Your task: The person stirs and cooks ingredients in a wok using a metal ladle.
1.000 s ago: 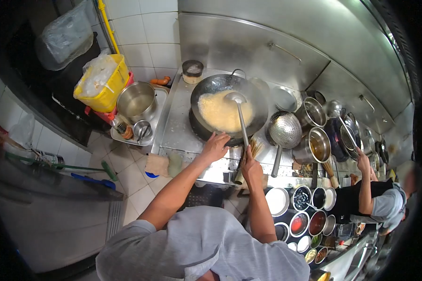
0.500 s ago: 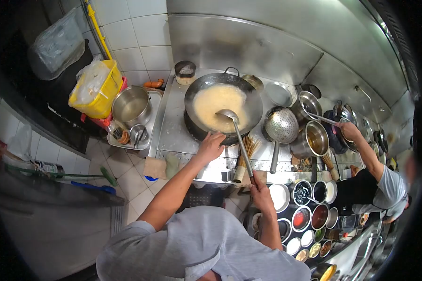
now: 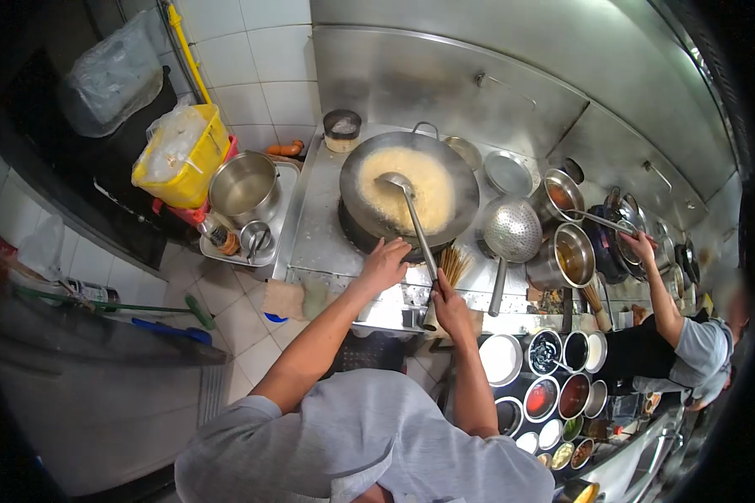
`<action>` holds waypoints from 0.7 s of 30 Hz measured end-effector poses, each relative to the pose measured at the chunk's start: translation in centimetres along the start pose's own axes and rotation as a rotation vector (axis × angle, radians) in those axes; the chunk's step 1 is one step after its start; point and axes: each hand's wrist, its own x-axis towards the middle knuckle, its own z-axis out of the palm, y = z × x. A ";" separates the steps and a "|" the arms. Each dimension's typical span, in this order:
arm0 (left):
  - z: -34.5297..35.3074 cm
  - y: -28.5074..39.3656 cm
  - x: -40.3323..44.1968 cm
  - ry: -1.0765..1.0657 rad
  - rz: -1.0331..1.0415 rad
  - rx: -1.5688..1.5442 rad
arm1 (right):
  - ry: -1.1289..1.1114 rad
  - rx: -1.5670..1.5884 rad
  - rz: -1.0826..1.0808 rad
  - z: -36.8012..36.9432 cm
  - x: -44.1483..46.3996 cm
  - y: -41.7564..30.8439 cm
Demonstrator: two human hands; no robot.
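Observation:
A dark wok [image 3: 466, 210] on the stove holds pale yellow, frothy liquid [image 3: 424, 180]. My right hand [image 3: 451, 312] is closed around the handle end of a long metal ladle [image 3: 414, 220], whose bowl dips into the liquid left of the middle. At the wok's near edge is my left hand [image 3: 384, 267], fingers stretched out and slightly apart. Whether its fingertips touch the wok or a handle there cannot be made out. A bamboo wok brush [image 3: 453, 267] lies just beyond my right hand, partly behind the ladle handle.
Right of the wok rest a perforated strainer [image 3: 512, 230] and metal pots [image 3: 572, 251]. Several seasoning bowls [image 3: 502, 360] stand nearer. A co-worker's hand [image 3: 640, 246] holds another long-handled tool at the right. A steel pot [image 3: 243, 184] occupies the left tray [image 3: 287, 189].
The ladle bowl has moved left and away from me through the liquid. My right hand has moved forward and slightly left with it. My left hand stays by the wok's near edge.

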 end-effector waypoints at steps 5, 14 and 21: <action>0.3 -0.2 -0.1 0.024 0.002 -0.010 | 0.121 -0.157 -0.060 1.8 4.1 -1.2; 0.4 -0.3 0.0 0.000 -0.012 0.014 | 0.230 -0.311 -0.027 1.5 3.8 0.3; 0.8 -0.6 0.0 0.010 -0.004 -0.002 | 0.178 -0.210 -0.047 -0.3 -3.3 1.5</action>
